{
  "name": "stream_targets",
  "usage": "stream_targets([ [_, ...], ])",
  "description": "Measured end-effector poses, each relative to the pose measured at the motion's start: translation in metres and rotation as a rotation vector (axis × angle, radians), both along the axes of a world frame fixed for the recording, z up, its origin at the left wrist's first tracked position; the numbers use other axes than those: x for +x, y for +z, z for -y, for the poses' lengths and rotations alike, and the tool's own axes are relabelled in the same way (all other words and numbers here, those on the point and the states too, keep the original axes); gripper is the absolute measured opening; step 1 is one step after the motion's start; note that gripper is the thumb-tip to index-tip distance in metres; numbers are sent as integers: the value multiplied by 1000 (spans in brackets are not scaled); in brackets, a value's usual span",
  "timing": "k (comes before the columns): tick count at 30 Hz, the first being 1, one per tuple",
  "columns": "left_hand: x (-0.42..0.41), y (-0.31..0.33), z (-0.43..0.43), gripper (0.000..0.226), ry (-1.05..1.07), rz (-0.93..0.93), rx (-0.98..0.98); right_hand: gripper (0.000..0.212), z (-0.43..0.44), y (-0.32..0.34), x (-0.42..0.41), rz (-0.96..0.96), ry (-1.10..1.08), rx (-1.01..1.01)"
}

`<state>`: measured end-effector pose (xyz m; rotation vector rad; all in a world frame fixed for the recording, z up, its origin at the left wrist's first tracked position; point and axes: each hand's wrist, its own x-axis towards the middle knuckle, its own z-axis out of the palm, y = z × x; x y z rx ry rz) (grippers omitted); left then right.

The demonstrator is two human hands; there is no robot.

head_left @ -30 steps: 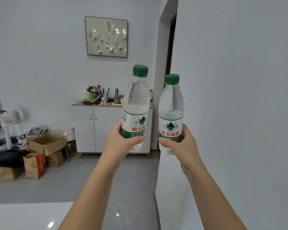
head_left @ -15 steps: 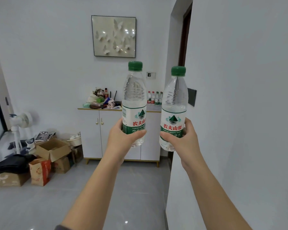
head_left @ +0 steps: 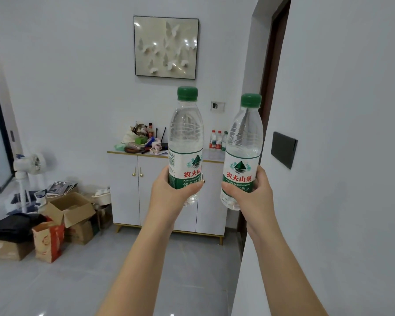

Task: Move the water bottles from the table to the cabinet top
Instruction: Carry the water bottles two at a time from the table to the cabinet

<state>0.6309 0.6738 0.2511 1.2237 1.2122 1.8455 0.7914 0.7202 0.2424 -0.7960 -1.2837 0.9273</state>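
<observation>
My left hand grips the lower part of a clear water bottle with a green cap and a green-and-white label, held upright in front of me. My right hand holds a second, matching water bottle, also upright. Ahead stands a white cabinet with gold handles against the far wall. On the right of its top stand three small bottles, two with red caps. Its left part holds a pile of clutter.
A white wall corner with a dark switch plate is close on my right. Cardboard boxes, a paper bag and a white fan crowd the floor at left. Grey tiled floor lies between me and the cabinet.
I have walked closer to the cabinet and past the wall corner; the table edge has left the view. Small bottles on the cabinet top came into sight. Both hands keep their bottles.
</observation>
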Motion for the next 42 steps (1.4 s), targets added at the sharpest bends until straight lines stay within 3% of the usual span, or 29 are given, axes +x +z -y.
stream_targets([
  [15,-64,-21,-187,44,1,30,-15,60,-177,-10,-45,-12,-103,22],
  [24,-117,-26,-316,45,-72,44,-57,64,-297,-16,-91,-19,-159,20],
  [42,-127,-62,-509,50,-119,49,-127,67,-485,-59,-115,-6,-159,-17],
])
